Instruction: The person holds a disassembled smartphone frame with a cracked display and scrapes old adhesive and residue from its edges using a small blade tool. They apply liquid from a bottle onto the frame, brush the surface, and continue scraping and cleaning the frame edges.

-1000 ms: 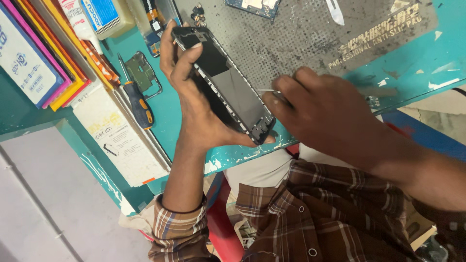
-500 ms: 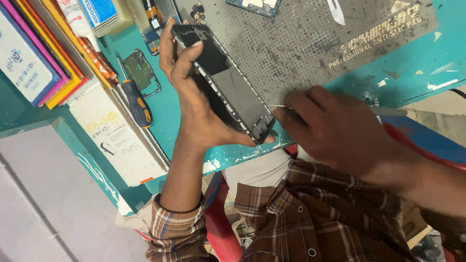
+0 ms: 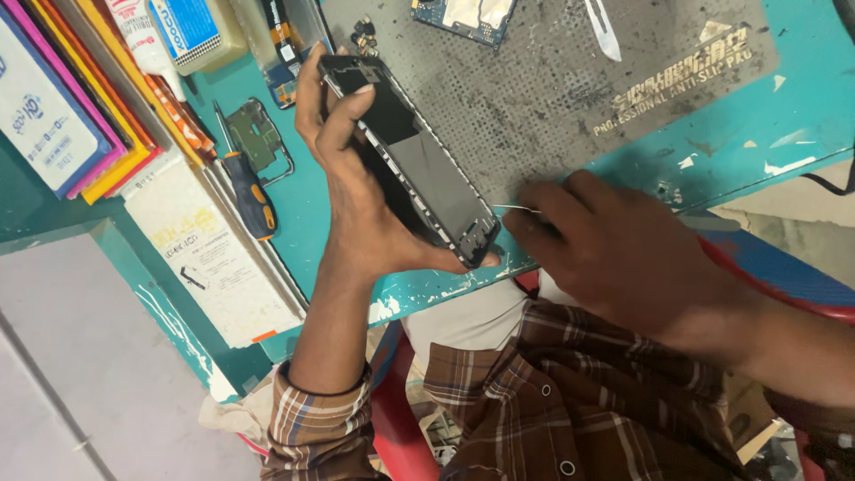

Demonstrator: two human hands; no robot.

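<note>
My left hand [image 3: 361,200] grips an opened black phone frame [image 3: 414,165], tilted on its long edge over the teal workbench [image 3: 757,116]. Fingers wrap its upper end and the thumb presses its lower corner. My right hand [image 3: 614,254] pinches thin metal tweezers [image 3: 515,209], whose tip points at the frame's lower end, a short gap away. Both sleeves are brown plaid.
A grey perforated anti-slip mat [image 3: 552,98] covers the bench. On it lie a small circuit board [image 3: 463,16] and a metal blade [image 3: 604,27]. A blue-and-orange screwdriver [image 3: 249,191], a green metal bracket [image 3: 258,138], a glue tube [image 3: 142,40] and coloured flat packages [image 3: 62,116] sit at the left.
My right hand has drawn away to the right from the phone's lower end, leaving the tweezers' tip clear of the frame. The left hand keeps its grip.
</note>
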